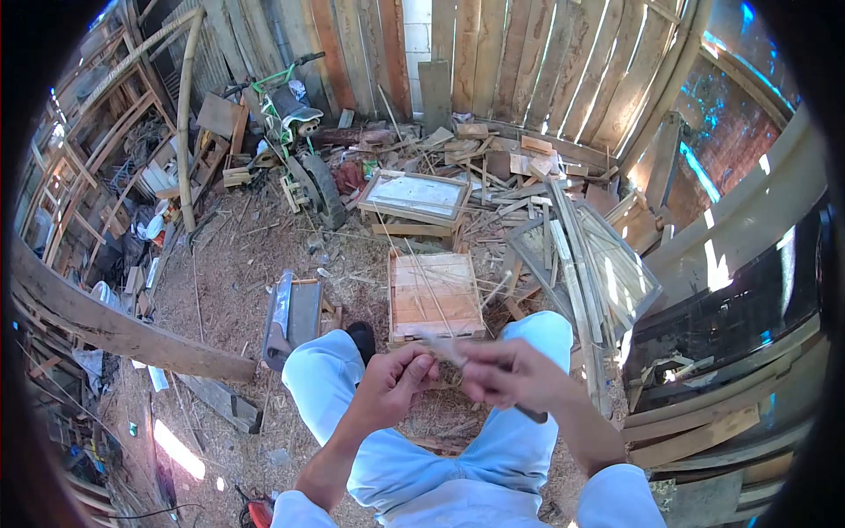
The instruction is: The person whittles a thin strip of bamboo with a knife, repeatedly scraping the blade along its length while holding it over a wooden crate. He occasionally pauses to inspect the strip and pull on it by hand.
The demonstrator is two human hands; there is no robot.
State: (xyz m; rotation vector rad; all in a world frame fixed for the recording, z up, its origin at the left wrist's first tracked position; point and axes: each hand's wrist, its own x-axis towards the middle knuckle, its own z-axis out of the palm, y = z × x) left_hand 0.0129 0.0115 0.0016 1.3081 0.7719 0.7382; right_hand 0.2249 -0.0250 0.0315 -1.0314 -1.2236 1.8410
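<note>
I sit with my knees apart in light blue trousers [327,374]. My left hand [398,378] is closed around the near end of a thin, pale strip [444,348] held between my knees. My right hand [509,374] pinches the same strip from the right and also holds a dark knife-like tool [531,414] that pokes out below the palm. Long thin slivers rise from the strip toward a small wooden box [435,295] standing just beyond my hands. My black shoe [361,334] shows beside the left knee.
Sawdust and shavings cover the ground. A metal planer-like block [290,312] lies to the left of the box. Framed panels [412,195] and scrap wood pile up behind, a small bike [295,132] leans at the plank wall, and a long beam [114,330] crosses at left.
</note>
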